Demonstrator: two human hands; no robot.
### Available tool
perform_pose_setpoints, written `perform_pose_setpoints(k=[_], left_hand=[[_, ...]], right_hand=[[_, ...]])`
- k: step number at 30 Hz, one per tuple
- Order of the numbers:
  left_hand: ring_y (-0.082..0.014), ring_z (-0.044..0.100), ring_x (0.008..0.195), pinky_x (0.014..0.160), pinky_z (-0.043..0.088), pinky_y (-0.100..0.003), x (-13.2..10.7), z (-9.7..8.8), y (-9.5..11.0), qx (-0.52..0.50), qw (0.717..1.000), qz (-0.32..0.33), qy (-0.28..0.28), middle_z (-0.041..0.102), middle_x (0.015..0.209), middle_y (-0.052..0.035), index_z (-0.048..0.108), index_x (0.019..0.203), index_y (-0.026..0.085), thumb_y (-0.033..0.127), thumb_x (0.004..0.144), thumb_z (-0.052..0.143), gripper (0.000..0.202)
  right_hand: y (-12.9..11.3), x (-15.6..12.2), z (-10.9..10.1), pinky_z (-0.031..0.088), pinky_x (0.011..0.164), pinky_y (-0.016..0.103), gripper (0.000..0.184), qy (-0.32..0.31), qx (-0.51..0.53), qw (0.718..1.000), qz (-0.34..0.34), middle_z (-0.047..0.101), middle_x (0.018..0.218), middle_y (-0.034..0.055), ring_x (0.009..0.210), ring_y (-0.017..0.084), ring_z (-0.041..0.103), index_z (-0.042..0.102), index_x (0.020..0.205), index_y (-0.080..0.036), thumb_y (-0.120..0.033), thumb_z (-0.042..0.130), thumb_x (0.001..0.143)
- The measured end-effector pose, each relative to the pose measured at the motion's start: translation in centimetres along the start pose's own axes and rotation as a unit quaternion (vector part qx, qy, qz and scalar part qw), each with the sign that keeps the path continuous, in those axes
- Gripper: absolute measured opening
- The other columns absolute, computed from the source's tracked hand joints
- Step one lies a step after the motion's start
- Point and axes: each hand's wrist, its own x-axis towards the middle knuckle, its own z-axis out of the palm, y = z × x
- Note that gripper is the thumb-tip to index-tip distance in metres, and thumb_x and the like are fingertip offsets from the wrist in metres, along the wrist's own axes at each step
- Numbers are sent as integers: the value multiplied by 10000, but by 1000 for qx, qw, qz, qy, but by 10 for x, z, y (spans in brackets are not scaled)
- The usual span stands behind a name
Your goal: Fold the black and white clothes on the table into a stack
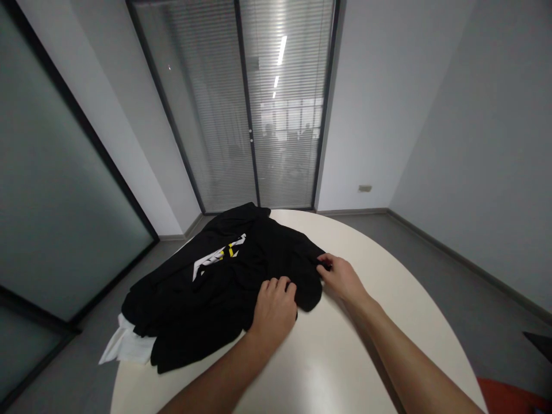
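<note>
A black shirt (224,293) with a white and yellow print (219,257) lies spread and rumpled over the left part of the white table. My left hand (275,307) rests on its near right part, fingers curled down onto the cloth; the fingertips are partly hidden. At the shirt's right edge, what looks like a sleeve, my right hand (340,275) pinches the fabric between thumb and fingers. From under the shirt at the left, a piece of white cloth (135,348) sticks out and hangs past the table's edge.
The round white table (414,328) has a curved edge at the right and back. Beyond it stand a glass partition with blinds (284,161) and white walls. A frosted glass panel (64,190) is on the left. Something red (509,397) shows at the lower right.
</note>
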Motion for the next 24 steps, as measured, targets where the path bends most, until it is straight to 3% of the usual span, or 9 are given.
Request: perform_pose_setpoints(k=[2, 4, 7, 11, 13, 16, 18, 21, 24], left_hand=[[-320, 564, 1204, 985, 454, -506, 1, -2, -2, 18, 998, -16, 53, 617, 1343, -134, 643, 1184, 156, 74, 901, 474, 340], [-319, 474, 1335, 1075, 390, -514, 0, -5, -2, -7, 995, 29, 97, 559, 1438, -122, 599, 1271, 161, 76, 891, 473, 409], [-311, 433, 1376, 1160, 309, -502, -4, -7, 1, -82, 986, 94, 113, 506, 1497, -122, 517, 1380, 164, 188, 834, 589, 551], [-326, 462, 1346, 1107, 372, -505, -3, -7, 1, -109, 983, 59, 137, 423, 1554, -162, 339, 1525, 162, 380, 841, 682, 796], [-315, 525, 1271, 1026, 443, -480, 0, -5, -2, -114, 983, 27, 139, 517, 1473, -145, 391, 1494, 192, 412, 862, 687, 732], [-280, 622, 1072, 900, 502, -440, 5, -5, -11, -136, 983, -18, 121, 676, 1209, -93, 579, 1285, 218, 349, 909, 648, 404], [-277, 618, 1082, 924, 494, -439, 7, -5, -18, -165, 978, -17, 125, 700, 1102, -72, 628, 1151, 216, 261, 927, 609, 229], [-273, 563, 1216, 1025, 446, -441, 9, -8, -25, -238, 961, 15, 136, 689, 1101, -66, 634, 1081, 212, 145, 920, 554, 191], [-211, 628, 1069, 937, 489, -356, 9, -13, -24, -349, 931, 13, 109, 672, 1085, -52, 632, 1075, 216, 106, 906, 516, 232]], right_hand=[[-10, -3, -4, 466, 739, 324, 212, -5, 57, 998, 25, 700, 823, 36, 771, 206, 643, 720, 919, -208, -289, 565, 799], [-19, -5, -7, 443, 689, 310, 207, -5, 122, 992, 32, 649, 736, 12, 708, 185, 605, 711, 890, -197, -299, 566, 783], [-32, -8, -12, 424, 646, 295, 240, -16, 224, 974, 7, 560, 632, -29, 636, 159, 542, 693, 937, -177, -332, 600, 779], [-47, -15, -18, 436, 681, 297, 342, -65, 305, 949, -33, 589, 649, -38, 652, 150, 551, 654, 1043, -174, -416, 695, 805], [-53, -20, -19, 456, 716, 305, 380, -106, 332, 936, -47, 648, 711, -18, 702, 160, 590, 642, 1094, -183, -438, 714, 822], [-55, -24, -19, 490, 779, 330, 360, -164, 367, 914, -60, 719, 833, 23, 804, 189, 649, 633, 1167, -199, -428, 644, 890], [-52, -23, -18, 505, 856, 368, 317, -160, 384, 907, -60, 744, 916, 48, 891, 211, 676, 638, 1181, -208, -388, 550, 935], [-38, -18, -17, 487, 996, 445, 330, -112, 375, 917, -76, 749, 1066, 70, 1053, 243, 676, 654, 1192, -227, -302, 492, 915], [-19, -12, -16, 358, 1157, 506, 469, -97, 276, 949, -116, 660, 1333, 63, 1295, 272, 560, 644, 1289, -269, -230, 551, 831]])
